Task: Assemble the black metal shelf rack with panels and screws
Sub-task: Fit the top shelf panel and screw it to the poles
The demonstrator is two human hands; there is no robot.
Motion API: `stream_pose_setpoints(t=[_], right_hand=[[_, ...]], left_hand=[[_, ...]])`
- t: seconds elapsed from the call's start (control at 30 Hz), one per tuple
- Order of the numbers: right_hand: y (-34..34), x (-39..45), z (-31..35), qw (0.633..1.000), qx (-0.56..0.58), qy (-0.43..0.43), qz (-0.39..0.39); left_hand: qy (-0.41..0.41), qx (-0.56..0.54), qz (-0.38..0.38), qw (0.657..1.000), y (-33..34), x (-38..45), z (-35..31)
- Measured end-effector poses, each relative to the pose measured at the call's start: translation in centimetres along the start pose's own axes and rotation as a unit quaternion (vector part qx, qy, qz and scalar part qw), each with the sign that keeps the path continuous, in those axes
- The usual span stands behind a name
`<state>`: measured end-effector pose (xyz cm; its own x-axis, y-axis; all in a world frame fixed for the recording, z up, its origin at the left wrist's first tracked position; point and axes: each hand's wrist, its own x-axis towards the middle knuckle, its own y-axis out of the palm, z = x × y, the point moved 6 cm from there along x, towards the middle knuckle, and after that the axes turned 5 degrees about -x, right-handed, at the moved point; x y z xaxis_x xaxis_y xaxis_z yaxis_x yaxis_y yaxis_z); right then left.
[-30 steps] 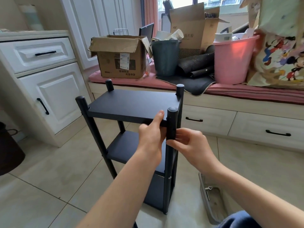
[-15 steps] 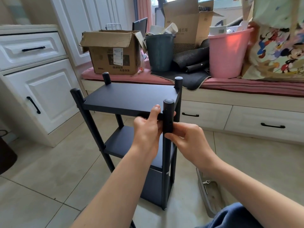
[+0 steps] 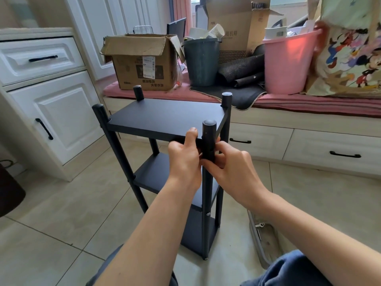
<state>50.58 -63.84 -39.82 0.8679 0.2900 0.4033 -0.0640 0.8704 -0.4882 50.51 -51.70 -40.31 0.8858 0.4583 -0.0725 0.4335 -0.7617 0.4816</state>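
Tiled floor (image 3: 61,213) bears the rack (image 3: 165,114); both hands, left (image 3: 185,159) and right (image 3: 233,170), grip its near post (image 3: 208,141).

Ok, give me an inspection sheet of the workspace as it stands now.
Surface: beige tiled floor; the rack stands upright on it.
Job's things: rack with three panels fitted between four posts; a screw shows low on the near post.
Clutter: grey tray on the floor at right, holding small hardware.
Hands: left hand grips the top panel's front edge; right hand pinches at the near post; whether it holds a screw cannot be told.
Cables: nothing seen.
Surroundings: white cabinet at left; bench with cardboard box, grey bin, pink bucket.
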Motion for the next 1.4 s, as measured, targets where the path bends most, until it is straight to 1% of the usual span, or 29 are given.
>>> stream_pose_setpoints(t=[0.2, 0.4, 0.57, 0.67, 0.77, 0.97, 1.13, 1.27, 1.4], right_hand=[[0.1, -0.1, 0.1, 0.999, -0.024, -0.022, -0.014], [-0.2, 0.1, -0.3, 0.999, -0.032, 0.003, -0.044], [-0.4, 0.3, -0.5, 0.998, -0.040, 0.017, -0.051], [-0.3, 0.1, -0.5, 0.998, -0.043, 0.017, -0.052], [-0.4, 0.1, -0.6, 0.998, -0.041, 0.017, -0.051], [-0.6, 0.0, -1.0, 0.998, -0.016, 0.042, -0.047], [-0.8, 0.0, -1.2, 0.997, 0.011, 0.067, -0.040], [-1.0, -0.1, -0.7, 0.998, 0.002, 0.053, -0.043], [-1.1, 0.0, -0.6, 0.997, 0.002, 0.053, -0.046]], left_hand=[[0.004, 0.016, -0.006, 1.000, -0.3, -0.1, 0.0], [-0.011, 0.029, 0.001, 1.000, -0.3, -0.6, 0.2], [-0.024, 0.031, 0.008, 0.999, -0.4, -0.5, 0.3], [-0.029, 0.031, 0.003, 0.999, -0.7, -0.6, 0.6], [-0.025, 0.028, 0.015, 0.999, -0.6, -0.5, 0.5], [-0.028, 0.029, 0.015, 0.999, -0.7, -0.8, 0.8], [-0.020, 0.016, 0.046, 0.999, -0.7, -0.9, 0.6], [-0.010, 0.063, 0.048, 0.997, -1.1, -1.0, 0.7], [-0.009, 0.045, 0.049, 0.998, -1.1, -1.1, 0.7]])
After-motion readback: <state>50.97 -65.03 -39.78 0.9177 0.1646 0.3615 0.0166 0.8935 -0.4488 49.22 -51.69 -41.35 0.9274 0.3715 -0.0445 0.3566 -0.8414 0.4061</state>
